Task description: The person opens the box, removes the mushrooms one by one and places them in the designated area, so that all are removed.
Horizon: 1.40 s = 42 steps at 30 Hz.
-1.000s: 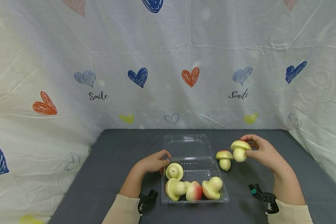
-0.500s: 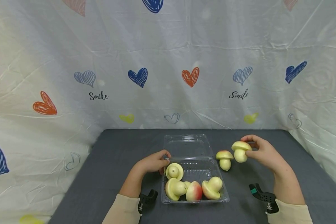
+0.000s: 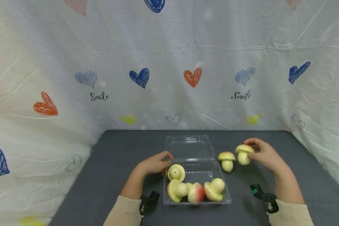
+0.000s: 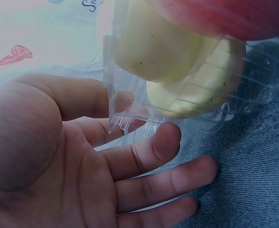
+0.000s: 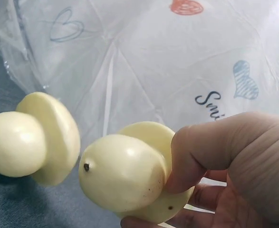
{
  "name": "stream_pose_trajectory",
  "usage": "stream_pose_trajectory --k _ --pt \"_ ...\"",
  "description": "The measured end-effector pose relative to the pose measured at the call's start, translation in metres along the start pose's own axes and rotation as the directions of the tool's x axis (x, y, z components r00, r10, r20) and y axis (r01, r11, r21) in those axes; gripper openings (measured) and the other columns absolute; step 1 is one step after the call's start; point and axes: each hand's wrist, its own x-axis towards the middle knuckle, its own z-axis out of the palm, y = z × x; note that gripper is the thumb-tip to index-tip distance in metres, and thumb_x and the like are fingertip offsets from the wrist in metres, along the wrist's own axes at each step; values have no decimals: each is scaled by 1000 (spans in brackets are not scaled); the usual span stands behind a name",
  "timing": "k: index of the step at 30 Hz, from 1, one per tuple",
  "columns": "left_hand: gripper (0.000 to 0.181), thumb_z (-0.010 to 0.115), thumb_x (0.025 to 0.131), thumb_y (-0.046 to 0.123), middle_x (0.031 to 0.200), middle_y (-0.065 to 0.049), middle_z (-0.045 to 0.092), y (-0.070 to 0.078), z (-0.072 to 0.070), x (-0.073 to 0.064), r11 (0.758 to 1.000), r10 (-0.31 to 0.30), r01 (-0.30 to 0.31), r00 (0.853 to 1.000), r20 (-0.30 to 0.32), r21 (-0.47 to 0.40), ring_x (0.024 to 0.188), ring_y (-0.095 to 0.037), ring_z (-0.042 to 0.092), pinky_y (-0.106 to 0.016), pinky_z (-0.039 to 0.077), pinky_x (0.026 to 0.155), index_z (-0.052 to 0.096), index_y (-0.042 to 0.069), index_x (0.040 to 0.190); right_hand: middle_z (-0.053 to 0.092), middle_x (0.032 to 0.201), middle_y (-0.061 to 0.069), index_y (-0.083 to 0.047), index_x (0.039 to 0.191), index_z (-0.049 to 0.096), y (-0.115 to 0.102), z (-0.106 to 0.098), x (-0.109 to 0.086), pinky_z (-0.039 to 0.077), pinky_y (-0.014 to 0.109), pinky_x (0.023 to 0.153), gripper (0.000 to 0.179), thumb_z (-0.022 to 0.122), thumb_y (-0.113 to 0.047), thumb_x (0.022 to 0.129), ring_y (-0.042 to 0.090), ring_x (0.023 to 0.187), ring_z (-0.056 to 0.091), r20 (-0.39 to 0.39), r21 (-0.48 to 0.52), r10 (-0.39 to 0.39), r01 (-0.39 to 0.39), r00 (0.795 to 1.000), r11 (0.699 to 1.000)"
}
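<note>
My right hand (image 3: 266,156) holds a toy mushroom (image 3: 244,154), pale yellow with a reddish cap top, thumb against its stem and fingers around the cap. Its stem points down in the head view. Just left of it another toy mushroom (image 3: 227,163) stands on the table, cap up. My left hand (image 3: 155,163) pinches the back left corner of a clear plastic clamshell box (image 3: 227,197) between thumb and forefinger; the other fingers spread below the box edge in the left wrist view. Several toy mushrooms (image 3: 196,192) lie in the box, mostly along its front and left side.
The box's lid (image 3: 190,147) is folded back flat on the dark grey table (image 3: 124,144). Behind the table hangs a white curtain (image 3: 164,47) printed with hearts. Black wrist straps (image 3: 264,196) with cameras sit on both forearms.
My right hand has lowered slightly and shifted a little to the right with the mushroom, away from the standing one. My left hand and the box stay in place.
</note>
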Motion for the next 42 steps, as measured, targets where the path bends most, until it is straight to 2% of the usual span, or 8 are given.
stream_pose_trajectory --k 7,13,30,37,42 --pt "24 51 108 17 82 -9 64 1 -1 -1 1000 -18 18 1000 -8 -1 69 -26 63 -40 47 65 53 8 130 55 126 31 11 137 48 10 5 8 51 43 72 52 61 2 88 35 99 61 21 -17 43 -42 999 999" --pt "23 51 108 17 82 -10 64 2 0 -3 1000 -23 23 1000 -12 -13 69 -26 62 -41 47 65 53 8 130 55 124 33 14 138 45 18 9 11 53 44 72 54 61 4 87 33 98 61 52 -3 85 -85 995 996" --pt "22 51 108 18 81 -10 64 -1 2 -2 1000 -21 21 1000 1 -15 67 -25 61 -38 46 63 53 9 128 52 130 35 13 139 46 31 19 12 49 40 70 56 60 7 85 37 102 59 94 -6 77 -77 993 997" --pt "23 50 109 18 78 -10 63 1 1 -1 1000 -19 19 1000 4 -5 66 -26 61 -35 42 59 53 9 130 45 136 37 12 144 42 31 18 10 48 41 73 64 61 8 83 41 108 57 158 7 52 -54 986 999" --pt "22 50 108 18 77 -10 63 1 1 -1 1000 -20 20 1000 -1 2 65 -27 61 -35 40 58 53 10 129 41 137 38 14 148 33 33 16 11 47 41 74 70 60 8 83 37 104 54 214 50 33 -45 976 998"
